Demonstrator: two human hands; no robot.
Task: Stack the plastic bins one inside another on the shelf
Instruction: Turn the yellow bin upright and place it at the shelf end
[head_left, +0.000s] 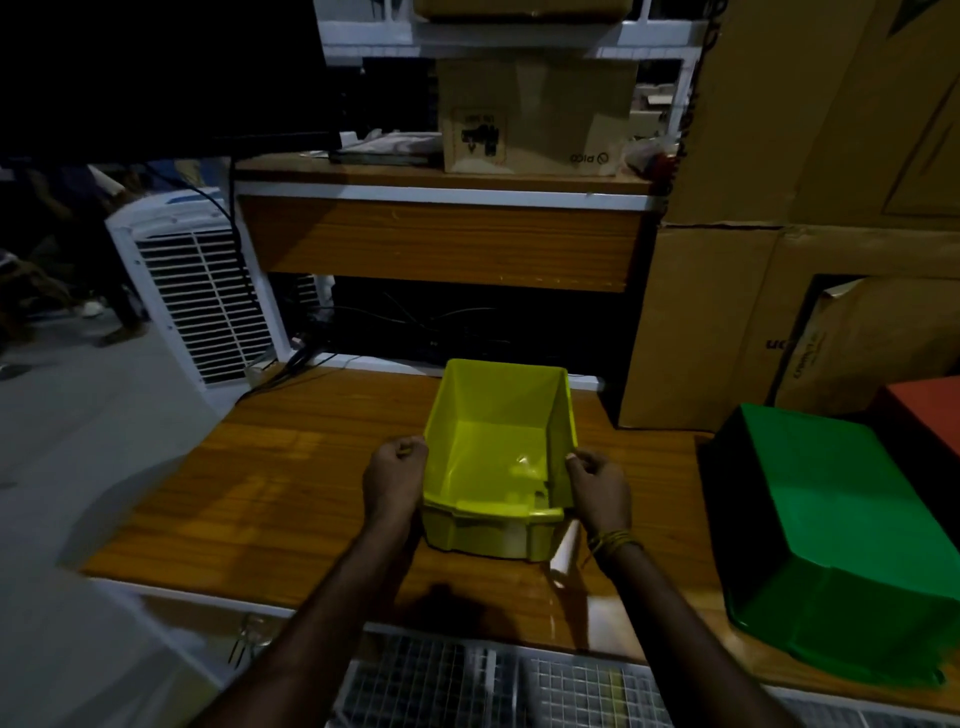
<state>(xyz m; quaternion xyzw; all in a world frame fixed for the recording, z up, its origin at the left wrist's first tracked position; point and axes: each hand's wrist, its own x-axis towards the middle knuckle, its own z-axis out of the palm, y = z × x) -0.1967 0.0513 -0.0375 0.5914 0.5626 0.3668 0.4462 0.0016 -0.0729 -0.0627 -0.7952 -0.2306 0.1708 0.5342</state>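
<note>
A yellow plastic bin (491, 441) stands upright on the wooden shelf (291, 478), its open top facing me. My left hand (394, 478) grips its left rim and my right hand (597, 486) grips its right rim. A green bin (841, 530) lies upside down on the shelf to the right, apart from the yellow one. Behind the green bin, at the far right edge, the corner of a red bin (924, 410) shows. A small white roll (565, 553) lies on the shelf against the yellow bin's near right corner.
Large cardboard boxes (779, 260) stand stacked at the back right. A second wooden shelf (441, 239) with a small carton (535, 114) rises behind. A white air cooler (197, 291) stands on the floor at the left. Wire mesh (493, 686) lies below the shelf's front edge.
</note>
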